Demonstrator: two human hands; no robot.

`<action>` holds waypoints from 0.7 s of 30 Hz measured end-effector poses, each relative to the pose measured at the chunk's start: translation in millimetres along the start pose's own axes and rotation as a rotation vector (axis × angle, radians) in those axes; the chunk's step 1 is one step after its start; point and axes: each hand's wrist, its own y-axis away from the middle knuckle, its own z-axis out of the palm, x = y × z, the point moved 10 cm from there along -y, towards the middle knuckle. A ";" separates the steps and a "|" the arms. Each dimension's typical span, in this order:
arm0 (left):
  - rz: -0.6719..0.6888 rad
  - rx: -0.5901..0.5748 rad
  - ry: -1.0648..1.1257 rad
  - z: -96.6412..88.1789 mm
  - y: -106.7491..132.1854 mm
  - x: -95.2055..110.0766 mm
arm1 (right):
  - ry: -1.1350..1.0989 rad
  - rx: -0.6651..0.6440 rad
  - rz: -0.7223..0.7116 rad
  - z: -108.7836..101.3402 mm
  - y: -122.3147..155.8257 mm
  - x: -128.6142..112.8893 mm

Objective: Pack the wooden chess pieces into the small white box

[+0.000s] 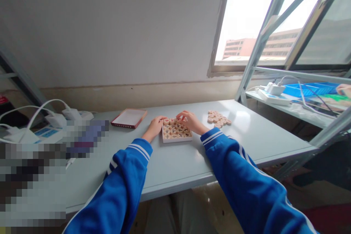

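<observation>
A shallow white box [177,140] on the table holds rows of round wooden Chinese chess pieces [173,131], marked in black in the nearer rows and in red at the far row. Against the box's left side rests my left hand [155,127], its fingers closed at the far left corner. Over the far right corner, my right hand [191,121] is bent down with its fingertips pinched on a Chinese chess piece, which the fingers partly hide. More loose Chinese chess pieces [218,118] lie in a cluster to the right of my right hand.
The box lid [129,117], red outside and white inside, lies open side up at the left. Chargers and white cables [56,120] stand on the far left. A metal frame post [253,58] rises at the right, beside another desk with a blue tray [309,89] and a person's hand.
</observation>
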 end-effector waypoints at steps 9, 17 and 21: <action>0.003 0.001 0.014 0.2 -0.6 -1.8 | 0.005 -0.036 0.014 2.7 0.4 0.8; -0.003 -0.037 0.038 0.7 1.9 0.2 | 0.425 0.177 0.181 -48.9 9.9 31.5; -0.034 -0.026 0.036 -1.0 3.1 -1.4 | 0.582 0.280 0.473 -86.3 33.4 81.4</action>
